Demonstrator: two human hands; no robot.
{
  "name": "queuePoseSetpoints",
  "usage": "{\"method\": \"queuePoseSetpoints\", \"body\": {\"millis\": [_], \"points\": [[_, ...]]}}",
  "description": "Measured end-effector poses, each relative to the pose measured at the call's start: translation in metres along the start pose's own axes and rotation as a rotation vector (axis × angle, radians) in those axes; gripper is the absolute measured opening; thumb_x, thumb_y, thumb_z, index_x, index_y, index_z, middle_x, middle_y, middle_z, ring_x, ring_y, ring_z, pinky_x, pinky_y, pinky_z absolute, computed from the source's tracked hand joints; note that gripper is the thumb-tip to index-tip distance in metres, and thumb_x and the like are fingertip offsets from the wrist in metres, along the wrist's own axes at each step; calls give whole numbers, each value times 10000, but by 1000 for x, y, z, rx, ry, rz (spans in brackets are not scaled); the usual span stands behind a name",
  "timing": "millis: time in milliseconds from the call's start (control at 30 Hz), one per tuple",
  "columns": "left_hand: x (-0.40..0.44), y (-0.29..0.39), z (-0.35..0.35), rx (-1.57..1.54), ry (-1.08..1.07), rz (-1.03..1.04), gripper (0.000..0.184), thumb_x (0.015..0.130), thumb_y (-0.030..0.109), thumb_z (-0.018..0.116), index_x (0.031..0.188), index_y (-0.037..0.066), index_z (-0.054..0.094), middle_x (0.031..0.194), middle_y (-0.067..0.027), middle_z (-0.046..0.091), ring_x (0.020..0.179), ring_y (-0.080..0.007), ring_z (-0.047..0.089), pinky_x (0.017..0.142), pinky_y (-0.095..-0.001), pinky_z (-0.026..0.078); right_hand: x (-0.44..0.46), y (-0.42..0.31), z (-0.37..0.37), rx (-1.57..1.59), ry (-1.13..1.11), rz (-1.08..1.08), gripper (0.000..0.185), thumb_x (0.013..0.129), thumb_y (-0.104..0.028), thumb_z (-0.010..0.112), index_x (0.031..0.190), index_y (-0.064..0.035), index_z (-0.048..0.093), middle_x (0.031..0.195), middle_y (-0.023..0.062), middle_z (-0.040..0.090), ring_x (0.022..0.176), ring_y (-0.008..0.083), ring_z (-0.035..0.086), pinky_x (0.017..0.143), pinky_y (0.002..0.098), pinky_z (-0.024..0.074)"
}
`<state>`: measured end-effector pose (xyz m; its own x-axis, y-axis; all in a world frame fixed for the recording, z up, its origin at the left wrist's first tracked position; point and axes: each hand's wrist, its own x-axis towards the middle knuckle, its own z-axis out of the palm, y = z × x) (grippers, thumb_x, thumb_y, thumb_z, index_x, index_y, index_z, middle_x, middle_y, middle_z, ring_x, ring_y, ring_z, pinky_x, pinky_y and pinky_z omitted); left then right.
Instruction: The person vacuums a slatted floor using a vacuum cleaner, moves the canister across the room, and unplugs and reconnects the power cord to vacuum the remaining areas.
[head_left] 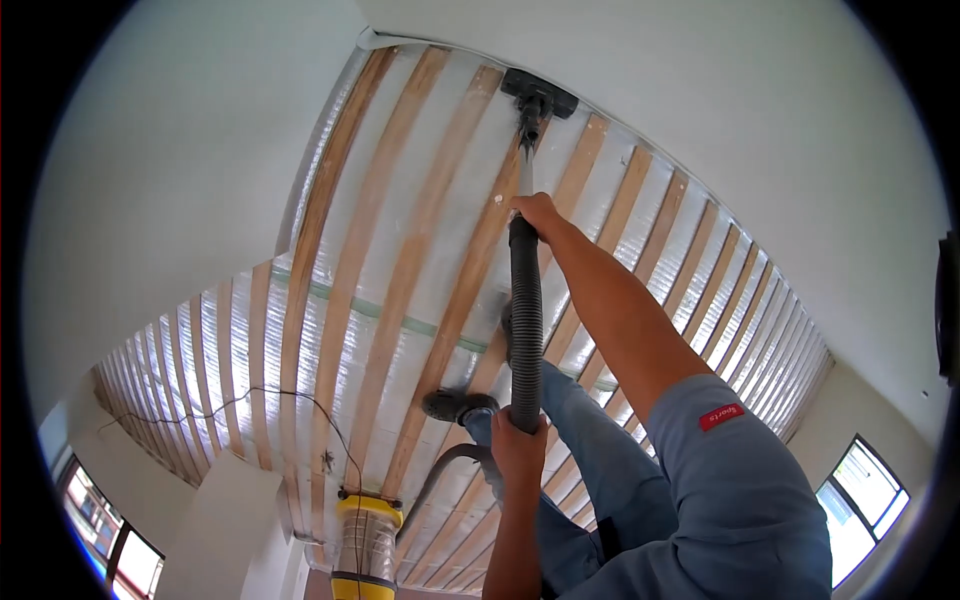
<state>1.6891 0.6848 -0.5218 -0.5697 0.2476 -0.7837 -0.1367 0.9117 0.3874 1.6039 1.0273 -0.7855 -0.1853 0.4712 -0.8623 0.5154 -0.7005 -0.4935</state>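
Note:
My right hand (537,215) is closed around the upper end of the ribbed grey vacuum hose (525,300), where it meets a metal tube (527,170). Lower down, my left hand (519,447) grips the same hose. At the tube's far end a black floor nozzle (538,93) rests over the wooden battens (465,265) and silvery sheeting, beside the pale wall edge. A yellow vacuum canister (368,530) with a clear or silvery middle stands at the bottom.
My dark shoe (455,405) is on the battens, and the other is partly hidden behind the hose. A thin dark cable (290,392) crosses the floor. Pale walls (190,130) border the battens. Windows (862,500) show at both lower sides.

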Motion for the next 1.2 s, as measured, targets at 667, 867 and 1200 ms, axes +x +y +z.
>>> {"method": "queuePoseSetpoints", "body": {"millis": [667,867,1200], "points": [[-225,-324,-124,-114,12,-365,461,669,172,786,1067,24,607,948,-196,683,907,-393,671,799,-451,519,-248,377,150,-421,8,-44,549,800,-164,673,1232,12,383,843,181,599,729,296,653,628,414,545],[-319,-471,-130,-141,-13,-254,595,690,201,818,1204,11,588,996,-204,682,887,-366,666,781,-442,529,-350,468,205,-596,-117,-259,447,764,-127,705,1129,-13,474,819,142,602,692,241,634,627,383,535],[-260,-473,-200,-241,153,-337,493,668,149,799,1107,33,606,1015,-208,692,960,-362,683,814,-436,522,-323,466,266,-320,150,-349,296,814,-43,618,1068,-15,469,731,110,560,549,216,603,502,351,549]]}}
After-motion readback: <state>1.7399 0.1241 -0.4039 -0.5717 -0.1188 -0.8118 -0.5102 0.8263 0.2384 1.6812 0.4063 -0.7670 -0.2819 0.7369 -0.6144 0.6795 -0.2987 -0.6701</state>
